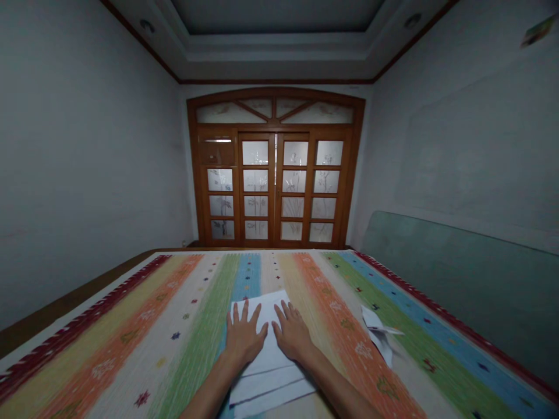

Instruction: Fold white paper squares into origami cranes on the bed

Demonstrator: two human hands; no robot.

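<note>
Hands lie spread and palm-down, fingers apart, the left hand and the right hand side by side, neither pinching anything. Both rest on a white paper sheet, which lies on a striped woven cover, apparently on a bed, with dark crease lines across its near part. Only a narrow strip of paper shows between the palms. To the right, a folded paper piece lies on the cover, near the right hand but not touching it.

The soft, textured cover gives the sheet a poor base, so uneven pressure could make it slide or skew, and a crease pressed then would likely run crooked. A sideways sweep of the right arm could also catch the folded piece and knock it out of shape.

The palms hide much of the sheet, and the frame cuts off its near end. Dim light and blur make the folded piece's exact shape hard to read, and how hard the hands press cannot be told.
</note>
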